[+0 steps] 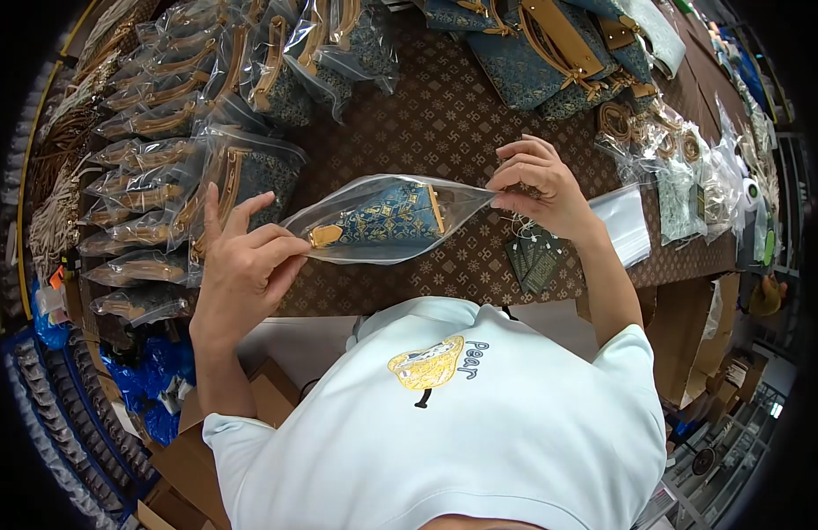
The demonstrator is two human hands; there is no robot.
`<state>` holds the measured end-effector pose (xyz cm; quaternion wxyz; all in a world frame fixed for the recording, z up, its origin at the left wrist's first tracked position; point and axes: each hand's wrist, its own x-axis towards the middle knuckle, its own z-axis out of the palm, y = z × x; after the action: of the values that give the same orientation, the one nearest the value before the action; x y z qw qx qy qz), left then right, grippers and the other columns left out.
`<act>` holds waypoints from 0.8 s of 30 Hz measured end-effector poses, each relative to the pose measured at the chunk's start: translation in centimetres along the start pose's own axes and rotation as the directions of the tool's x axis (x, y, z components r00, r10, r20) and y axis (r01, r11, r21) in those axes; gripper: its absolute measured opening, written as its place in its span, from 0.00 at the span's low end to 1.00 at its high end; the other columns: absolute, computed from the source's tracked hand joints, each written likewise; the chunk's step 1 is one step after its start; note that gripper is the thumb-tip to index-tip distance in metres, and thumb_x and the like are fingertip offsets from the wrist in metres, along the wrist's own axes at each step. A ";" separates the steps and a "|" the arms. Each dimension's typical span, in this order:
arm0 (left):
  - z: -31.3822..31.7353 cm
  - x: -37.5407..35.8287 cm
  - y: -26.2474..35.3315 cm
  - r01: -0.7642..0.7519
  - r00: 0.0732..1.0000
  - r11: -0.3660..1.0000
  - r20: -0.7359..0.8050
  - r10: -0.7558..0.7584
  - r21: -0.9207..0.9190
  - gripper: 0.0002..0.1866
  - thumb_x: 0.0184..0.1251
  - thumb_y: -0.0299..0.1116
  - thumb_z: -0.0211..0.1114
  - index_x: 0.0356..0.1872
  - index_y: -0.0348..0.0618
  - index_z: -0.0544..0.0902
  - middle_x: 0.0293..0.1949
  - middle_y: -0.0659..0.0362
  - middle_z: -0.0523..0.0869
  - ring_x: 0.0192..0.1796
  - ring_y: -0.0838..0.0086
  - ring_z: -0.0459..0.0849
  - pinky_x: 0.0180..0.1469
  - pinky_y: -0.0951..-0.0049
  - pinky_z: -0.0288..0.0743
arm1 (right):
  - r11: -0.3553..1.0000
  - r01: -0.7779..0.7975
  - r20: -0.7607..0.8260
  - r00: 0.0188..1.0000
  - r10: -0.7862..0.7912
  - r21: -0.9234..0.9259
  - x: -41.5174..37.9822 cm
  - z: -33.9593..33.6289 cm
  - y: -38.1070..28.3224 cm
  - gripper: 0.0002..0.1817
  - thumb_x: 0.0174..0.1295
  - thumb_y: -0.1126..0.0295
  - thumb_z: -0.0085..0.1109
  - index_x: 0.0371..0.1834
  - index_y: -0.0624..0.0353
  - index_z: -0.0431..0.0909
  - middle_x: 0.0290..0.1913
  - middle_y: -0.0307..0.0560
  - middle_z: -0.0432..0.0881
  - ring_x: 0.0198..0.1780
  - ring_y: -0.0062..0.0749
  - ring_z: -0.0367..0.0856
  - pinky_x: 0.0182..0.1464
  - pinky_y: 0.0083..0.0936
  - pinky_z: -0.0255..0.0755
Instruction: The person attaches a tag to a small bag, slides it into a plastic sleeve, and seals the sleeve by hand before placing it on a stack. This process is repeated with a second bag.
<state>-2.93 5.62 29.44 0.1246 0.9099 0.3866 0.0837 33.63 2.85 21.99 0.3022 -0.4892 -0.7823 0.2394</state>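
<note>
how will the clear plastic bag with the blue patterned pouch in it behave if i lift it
The clear bag will probably flop, since its thin sides bow and crease. It may be slippery, given its glossy shine. The blue pouch looks firmer, its sides fairly flat.
</note>
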 end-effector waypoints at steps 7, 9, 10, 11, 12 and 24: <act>-0.5 -0.3 0.0 0.030 0.999 0.999 -0.018 -0.030 0.024 0.03 0.53 0.31 0.70 0.29 0.50 0.86 0.30 0.66 0.86 0.59 0.62 0.76 0.74 0.45 0.34 | 0.995 0.087 -0.054 0.995 -0.090 -0.058 -0.4 0.8 0.6 0.06 0.51 0.68 0.70 0.29 0.50 0.81 0.32 0.33 0.82 0.47 0.31 0.77 0.57 0.34 0.65; -0.8 -0.1 0.0 0.076 0.993 0.997 0.089 -0.078 0.020 0.08 0.51 0.36 0.71 0.34 0.51 0.86 0.37 0.64 0.86 0.60 0.64 0.75 0.74 0.46 0.33 | 0.997 0.068 -0.050 0.996 -0.069 -0.023 -0.6 0.9 0.6 0.06 0.50 0.69 0.70 0.28 0.51 0.80 0.31 0.33 0.82 0.47 0.31 0.77 0.57 0.34 0.65; -0.8 0.4 0.5 0.073 0.993 0.997 0.092 -0.074 0.022 0.08 0.51 0.36 0.71 0.34 0.51 0.86 0.37 0.64 0.86 0.60 0.64 0.75 0.74 0.46 0.33 | 0.997 0.075 -0.063 0.995 -0.075 -0.015 -0.7 0.8 0.7 0.06 0.50 0.69 0.70 0.28 0.51 0.80 0.32 0.33 0.82 0.47 0.31 0.77 0.58 0.35 0.64; -0.5 1.2 1.6 0.049 0.998 0.998 -0.044 -0.048 0.042 0.12 0.50 0.38 0.72 0.37 0.49 0.85 0.41 0.63 0.85 0.60 0.64 0.74 0.74 0.46 0.33 | 0.997 0.082 -0.074 0.994 -0.082 -0.009 -0.7 0.8 0.6 0.07 0.50 0.70 0.70 0.29 0.51 0.80 0.33 0.33 0.82 0.48 0.32 0.77 0.59 0.35 0.64; -0.1 2.2 2.8 0.031 0.983 0.998 -0.183 -0.019 0.062 0.16 0.48 0.40 0.73 0.39 0.48 0.84 0.46 0.61 0.83 0.60 0.64 0.74 0.74 0.46 0.32 | 0.997 0.081 -0.075 0.994 -0.081 -0.010 -0.6 0.7 0.4 0.07 0.50 0.70 0.70 0.29 0.51 0.80 0.33 0.33 0.82 0.48 0.32 0.77 0.59 0.35 0.64; 9.7 10.6 9.4 -0.235 0.941 0.965 -0.277 0.196 -0.114 0.03 0.53 0.30 0.70 0.28 0.47 0.84 0.32 0.65 0.83 0.47 0.70 0.78 0.70 0.38 0.40 | 0.994 0.079 -0.168 0.981 -0.091 -0.076 -1.2 0.9 -0.8 0.10 0.44 0.75 0.69 0.29 0.51 0.79 0.34 0.34 0.81 0.50 0.36 0.76 0.61 0.37 0.62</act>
<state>13.17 5.46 23.48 0.1281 0.9161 0.2904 0.2448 32.93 1.35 21.56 0.3613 -0.4842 -0.7815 0.1559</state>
